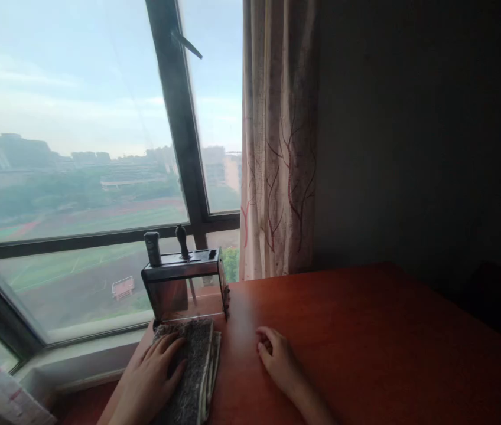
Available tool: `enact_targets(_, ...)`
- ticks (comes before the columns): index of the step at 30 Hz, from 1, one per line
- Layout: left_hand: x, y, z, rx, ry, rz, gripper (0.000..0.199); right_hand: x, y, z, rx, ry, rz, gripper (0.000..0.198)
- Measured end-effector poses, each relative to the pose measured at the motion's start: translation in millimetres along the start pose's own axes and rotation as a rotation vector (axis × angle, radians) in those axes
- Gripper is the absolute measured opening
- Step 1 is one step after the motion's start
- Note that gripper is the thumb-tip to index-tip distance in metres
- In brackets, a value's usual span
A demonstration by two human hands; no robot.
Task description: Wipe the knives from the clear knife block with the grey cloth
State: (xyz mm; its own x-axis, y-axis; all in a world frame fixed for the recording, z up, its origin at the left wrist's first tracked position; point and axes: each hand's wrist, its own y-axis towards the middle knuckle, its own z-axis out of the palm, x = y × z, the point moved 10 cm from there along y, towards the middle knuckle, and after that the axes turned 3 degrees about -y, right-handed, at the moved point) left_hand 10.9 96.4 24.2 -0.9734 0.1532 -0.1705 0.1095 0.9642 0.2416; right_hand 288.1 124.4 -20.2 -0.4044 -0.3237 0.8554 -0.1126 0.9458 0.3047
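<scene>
My left hand [155,369] lies flat on a folded dark grey cloth [197,360] with pale edges, its fingers stretched out over the left part. At the table's middle, my right hand [279,360] rests on the wood with its fingers loosely curled and a small gap by the thumb; I see nothing in it. Just behind the cloth stands a clear-sided knife holder [184,268] with a metal top. Two black handles rise from it: a broad-bladed knife [153,248] on the left and a narrow tool [182,241] beside it.
The reddish-brown wooden table [357,342] runs to the right. A large window [73,177] with a dark frame is at the left and behind, above a white sill [82,360]. A patterned curtain [277,141] hangs behind the table's far edge.
</scene>
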Motion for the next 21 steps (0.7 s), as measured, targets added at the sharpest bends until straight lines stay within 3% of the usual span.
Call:
enact_targets(4, -6, -6, 10, -0.072, -0.004, -0.023, 0.042, 0, -1, -1, 0.002, 0.014, 0.001, 0.027)
enact_targets(11, -90, -7, 21, -0.073, -0.036, 0.059, 0.041, 9, -3, -2, -0.029, 0.042, -0.034, 0.024)
enact_targets(16, -150, -5, 37, -0.079, -0.053, 0.068, 0.042, 14, -6, -14, -0.154, -0.039, -0.108, 0.028)
enact_targets(21, -175, -2, 44, -0.139, -0.095, -0.002, 0.041, -5, -4, -27, -0.204, -0.217, -0.08, 0.034)
